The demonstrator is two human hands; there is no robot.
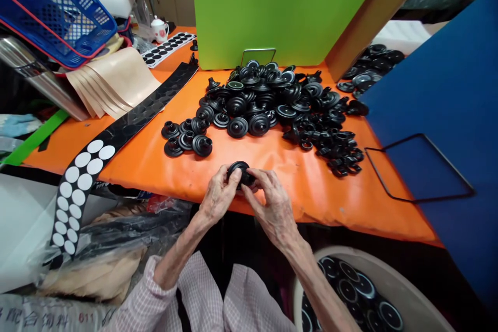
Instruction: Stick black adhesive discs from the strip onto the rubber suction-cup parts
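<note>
Close to the table's front edge, my left hand (218,193) grips a round black stepped plastic part (238,167) by its rim. My right hand (270,202) pinches the right side of the same part with thumb and fingers; whether a second small piece sits between those fingertips is hidden. Beyond my hands lies a large heap of similar black stepped discs (259,124). A small group of these discs (187,140) rests to the left, stems up. Small black rings (338,148) are piled at the heap's right side.
An orange-covered table (148,166) spans the view. A strip with white round stickers (78,181) hangs over its left edge. Green (272,10) and blue (447,114) panels stand behind and right. A tub (404,275) of black discs is below right; a blue basket (58,10) sits upper left.
</note>
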